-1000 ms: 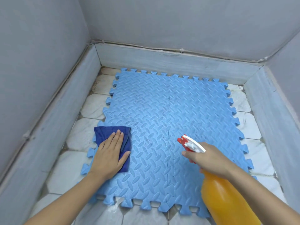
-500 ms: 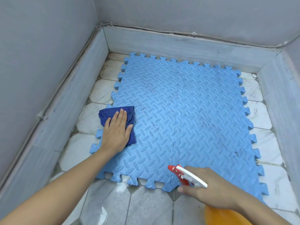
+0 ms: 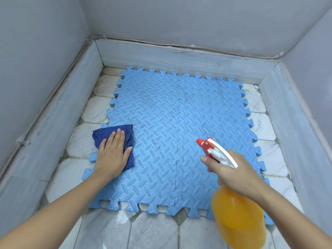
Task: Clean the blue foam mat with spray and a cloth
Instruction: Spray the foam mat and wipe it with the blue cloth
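Note:
The blue foam mat [image 3: 170,126] of interlocking tiles lies flat on the tiled floor, with faint dark smudges near its middle. A dark blue cloth [image 3: 107,134] rests on the mat's left edge, and my left hand [image 3: 113,155] presses flat on it with the fingers spread. My right hand [image 3: 231,171] grips the neck of an orange spray bottle [image 3: 237,220] over the mat's near right part. Its red and white trigger head [image 3: 213,150] points left and away, with my forefinger on the trigger.
White marble floor tiles [image 3: 154,230] surround the mat, with a wet patch near the front edge. A low grey skirting [image 3: 179,58] and grey walls enclose the floor on the left, far and right sides.
My right hand has lifted the spray bottle up and forward over the mat's right part. The view has tilted. My left hand stays flat on the cloth at the left edge.

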{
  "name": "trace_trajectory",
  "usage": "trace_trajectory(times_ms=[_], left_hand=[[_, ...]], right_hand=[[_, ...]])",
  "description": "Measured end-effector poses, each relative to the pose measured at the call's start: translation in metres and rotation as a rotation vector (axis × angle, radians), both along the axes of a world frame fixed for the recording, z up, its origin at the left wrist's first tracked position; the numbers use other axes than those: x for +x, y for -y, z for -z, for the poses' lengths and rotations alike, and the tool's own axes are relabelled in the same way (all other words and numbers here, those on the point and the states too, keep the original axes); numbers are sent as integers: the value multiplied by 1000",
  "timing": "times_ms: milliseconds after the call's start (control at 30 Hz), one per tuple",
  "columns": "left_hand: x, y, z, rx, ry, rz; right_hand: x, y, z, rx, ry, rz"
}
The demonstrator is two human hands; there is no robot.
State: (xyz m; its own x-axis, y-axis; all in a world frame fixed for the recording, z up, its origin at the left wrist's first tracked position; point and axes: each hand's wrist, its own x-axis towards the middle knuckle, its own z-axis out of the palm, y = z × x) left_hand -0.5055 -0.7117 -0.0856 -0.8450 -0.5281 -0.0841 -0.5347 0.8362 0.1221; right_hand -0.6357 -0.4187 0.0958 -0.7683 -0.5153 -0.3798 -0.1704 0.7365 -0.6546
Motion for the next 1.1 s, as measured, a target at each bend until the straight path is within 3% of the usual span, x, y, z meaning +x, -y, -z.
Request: trace_trajectory(times_ms=[200,467,667,833,933,1100], left_hand=[[2,1,4,-49,-43,45],[-1,2,13,-64,-101,41],[-2,13,26,-7,-59,49],[-5,39,49,25,68,102],[-6,43,52,52,92,108],[-5,48,53,71,178,107]], right_hand=[[-6,-60,9,-43,65,350],[17,-151,33,126,160,534],[39,-175,33,82,217,684],[38,-164,35,116,244,615],[26,-152,25,101,128,624],[9,-137,13,-43,60,643]])
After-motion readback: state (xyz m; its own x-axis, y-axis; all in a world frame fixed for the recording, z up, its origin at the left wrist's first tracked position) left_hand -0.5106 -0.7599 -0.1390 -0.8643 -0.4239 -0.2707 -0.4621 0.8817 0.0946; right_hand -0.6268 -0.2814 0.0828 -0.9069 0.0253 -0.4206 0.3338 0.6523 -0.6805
